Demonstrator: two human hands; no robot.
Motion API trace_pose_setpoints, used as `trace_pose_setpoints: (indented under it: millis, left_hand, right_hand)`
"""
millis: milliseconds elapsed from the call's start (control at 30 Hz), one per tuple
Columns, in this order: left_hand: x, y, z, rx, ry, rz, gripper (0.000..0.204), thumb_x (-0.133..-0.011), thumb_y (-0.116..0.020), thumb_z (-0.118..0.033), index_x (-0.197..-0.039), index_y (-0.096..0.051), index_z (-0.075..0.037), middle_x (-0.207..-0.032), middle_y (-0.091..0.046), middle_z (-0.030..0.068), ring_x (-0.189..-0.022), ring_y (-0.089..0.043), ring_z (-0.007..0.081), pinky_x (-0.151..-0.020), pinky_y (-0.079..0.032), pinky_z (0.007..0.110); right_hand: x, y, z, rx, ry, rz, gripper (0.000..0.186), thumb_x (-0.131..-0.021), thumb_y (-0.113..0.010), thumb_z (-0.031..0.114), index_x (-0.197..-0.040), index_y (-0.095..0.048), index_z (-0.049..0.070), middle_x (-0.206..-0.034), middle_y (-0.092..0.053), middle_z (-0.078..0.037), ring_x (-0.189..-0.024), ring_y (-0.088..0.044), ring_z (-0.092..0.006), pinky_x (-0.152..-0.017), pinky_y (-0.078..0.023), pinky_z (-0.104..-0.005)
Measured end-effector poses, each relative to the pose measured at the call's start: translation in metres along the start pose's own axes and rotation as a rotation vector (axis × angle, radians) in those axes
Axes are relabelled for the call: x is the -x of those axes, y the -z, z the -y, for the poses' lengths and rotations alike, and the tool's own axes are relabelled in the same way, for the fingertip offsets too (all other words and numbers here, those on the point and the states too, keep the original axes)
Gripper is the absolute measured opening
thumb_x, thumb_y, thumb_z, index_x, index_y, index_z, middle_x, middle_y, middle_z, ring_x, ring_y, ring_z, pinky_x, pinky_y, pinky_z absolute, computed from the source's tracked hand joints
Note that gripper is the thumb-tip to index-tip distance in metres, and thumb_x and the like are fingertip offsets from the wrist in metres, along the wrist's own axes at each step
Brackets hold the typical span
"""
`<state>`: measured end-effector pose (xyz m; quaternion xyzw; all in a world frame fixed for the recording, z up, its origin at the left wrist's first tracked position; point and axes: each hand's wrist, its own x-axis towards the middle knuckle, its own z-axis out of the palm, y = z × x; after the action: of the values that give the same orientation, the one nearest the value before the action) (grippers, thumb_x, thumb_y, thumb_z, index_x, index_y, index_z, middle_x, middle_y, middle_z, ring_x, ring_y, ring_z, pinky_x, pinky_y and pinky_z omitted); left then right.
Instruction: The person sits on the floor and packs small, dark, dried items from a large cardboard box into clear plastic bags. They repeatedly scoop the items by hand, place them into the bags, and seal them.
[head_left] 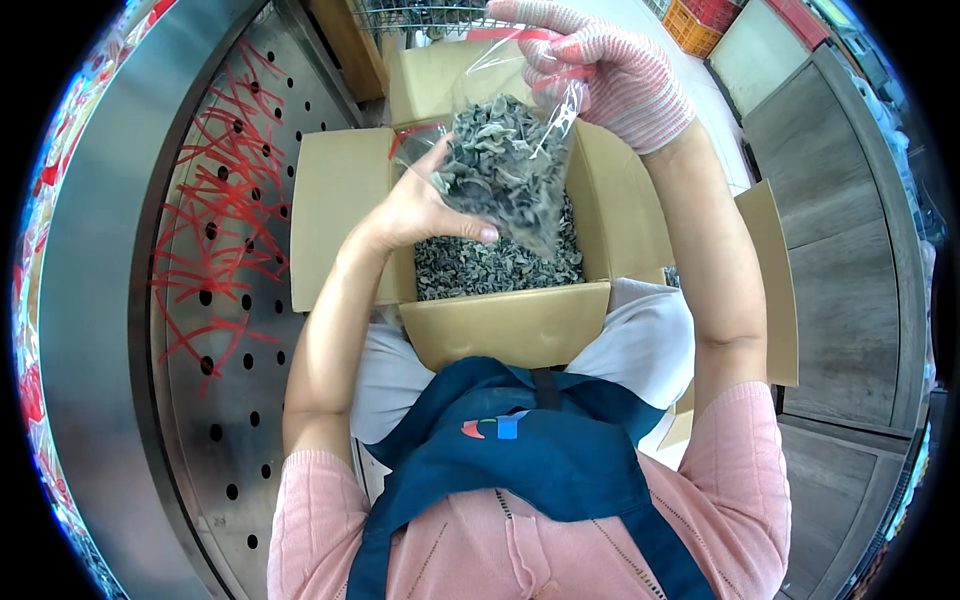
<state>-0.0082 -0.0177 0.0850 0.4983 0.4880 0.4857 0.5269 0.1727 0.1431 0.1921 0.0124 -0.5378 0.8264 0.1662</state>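
Note:
A clear plastic bag [505,175], partly filled with dark grey-green, curled dried pieces that look like wood ear fungus, hangs tilted over an open cardboard box [500,325]. My bare left hand [425,205] cups its lower left side, the thumb in front and the fingers partly hidden behind the plastic. At the bag's top, my right hand [615,80] wears a pink-and-white striped glove and grips the edge by a red strip, its index finger stretched out to the left. Loose dried pieces [490,270] of the same kind lie inside the box, below the bag.
The box stands between my knees with its flaps folded outward. To the left, red plastic strips [225,200] hang over a perforated metal panel [255,420]. Grey wooden cabinets [820,210] and another cardboard flap [768,290] are on the right. An orange crate [690,30] sits far off.

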Motion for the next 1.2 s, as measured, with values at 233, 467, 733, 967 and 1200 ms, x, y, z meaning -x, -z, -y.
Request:
trace_pose_setpoints:
  millis: [233, 467, 733, 967, 1200]
  left_hand:
    - [0.014, -0.038, -0.003, 0.046, -0.066, -0.002, 0.106, -0.051, -0.097, -0.004, -0.141, -0.040, 0.003, -0.129, -0.060, 0.0100, -0.119, -0.057, 0.0199, -0.107, -0.042, 0.037]
    - [0.013, -0.059, -0.013, 0.066, -0.199, -0.022, 0.075, -0.059, -0.093, -0.007, -0.123, -0.056, 0.003, -0.113, -0.067, 0.0089, -0.104, -0.064, 0.0180, -0.098, -0.050, 0.034]
    - [0.013, -0.048, 0.007, 0.126, -0.170, -0.247, 0.067, -0.064, -0.089, -0.007, -0.123, -0.057, 0.001, -0.110, -0.069, 0.0087, -0.102, -0.065, 0.0167, -0.095, -0.052, 0.033]
    - [0.015, -0.051, 0.025, 0.094, -0.341, -0.318, 0.080, -0.058, -0.094, -0.010, -0.126, -0.054, 0.001, -0.115, -0.066, 0.0082, -0.110, -0.062, 0.0172, -0.100, -0.049, 0.034]
    - [0.020, -0.060, 0.046, 0.042, -0.178, -0.337, 0.081, -0.059, -0.093, -0.006, -0.127, -0.049, 0.001, -0.116, -0.064, 0.0085, -0.106, -0.062, 0.0159, -0.098, -0.049, 0.032]
  right_hand:
    - [-0.005, -0.023, -0.010, -0.453, 0.110, 0.071, 0.055, -0.083, -0.052, 0.003, -0.138, -0.045, -0.003, -0.070, -0.055, -0.005, -0.061, -0.053, -0.0158, -0.053, -0.044, -0.0274]
    - [-0.009, 0.001, -0.038, -0.349, 0.213, 0.160, 0.054, -0.087, -0.058, 0.015, -0.137, -0.049, -0.002, -0.074, -0.058, -0.004, -0.066, -0.055, -0.0124, -0.061, -0.047, -0.0257]
    - [0.047, 0.032, -0.077, 0.398, 0.007, -0.224, 0.081, -0.082, -0.073, 0.046, -0.141, -0.046, -0.002, -0.111, -0.062, -0.006, -0.100, -0.059, -0.0153, -0.091, -0.051, -0.0312]
    - [0.085, 0.009, -0.138, 0.429, -0.239, -0.262, 0.070, -0.067, -0.090, 0.014, -0.128, -0.057, 0.001, -0.112, -0.068, -0.006, -0.100, -0.061, -0.0130, -0.092, -0.052, -0.0311]
    - [0.105, 0.015, -0.172, 0.244, -0.298, -0.255, 0.069, -0.069, -0.089, 0.010, -0.129, -0.056, 0.003, -0.111, -0.068, -0.005, -0.098, -0.062, -0.0118, -0.087, -0.054, -0.0287]
